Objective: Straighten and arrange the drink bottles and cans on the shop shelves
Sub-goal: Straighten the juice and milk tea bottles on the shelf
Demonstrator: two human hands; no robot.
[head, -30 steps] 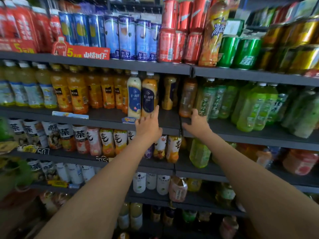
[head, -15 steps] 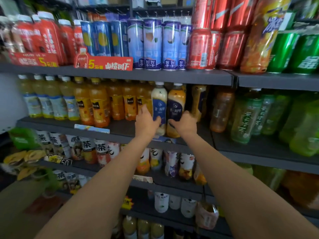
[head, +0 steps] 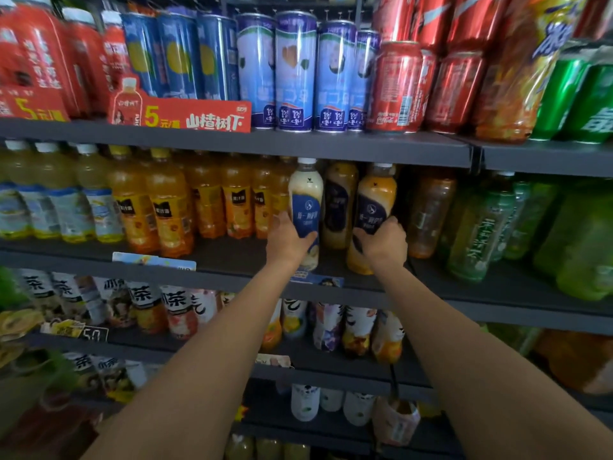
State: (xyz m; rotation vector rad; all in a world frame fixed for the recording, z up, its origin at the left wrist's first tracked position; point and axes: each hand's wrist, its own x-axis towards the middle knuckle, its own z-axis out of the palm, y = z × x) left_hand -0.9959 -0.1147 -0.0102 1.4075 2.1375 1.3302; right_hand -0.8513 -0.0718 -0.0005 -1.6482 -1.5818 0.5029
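Nearest the camera, two bare forearms reach up from the lower edge toward a grey shop shelf [head: 232,260]. At its front edge the left hand [head: 288,242] has its grip clamped round the lower part of a cream milk-tea bottle [head: 306,200] with a blue label and white cap, thumb across the label. Just beside it the right hand [head: 381,242] has its grip clamped round the lower part of an orange-tan milk-tea bottle [head: 376,200] with a dark blue label. Both bottles stand upright near the shelf lip, above a blue price tag [head: 315,279]; whether their bases touch the shelf is hidden by the hands. Between and behind them stands a third bottle [head: 338,204] of the same kind, deeper in. Left of the left hand runs a row of orange juice bottles [head: 169,210], then pale yellow bottles [head: 43,200] at the far left. Right of the right hand stands an amber tea bottle [head: 429,214], and beyond it green tea bottles [head: 481,227]. Below, lower shelves carry small bottles with white patterned labels [head: 146,303]. On the shelf above, farther up, stand tall blue cans [head: 295,71], red cola cans [head: 396,88], green cans [head: 560,91] and red bottles [head: 36,54] behind a red price sign [head: 195,119].
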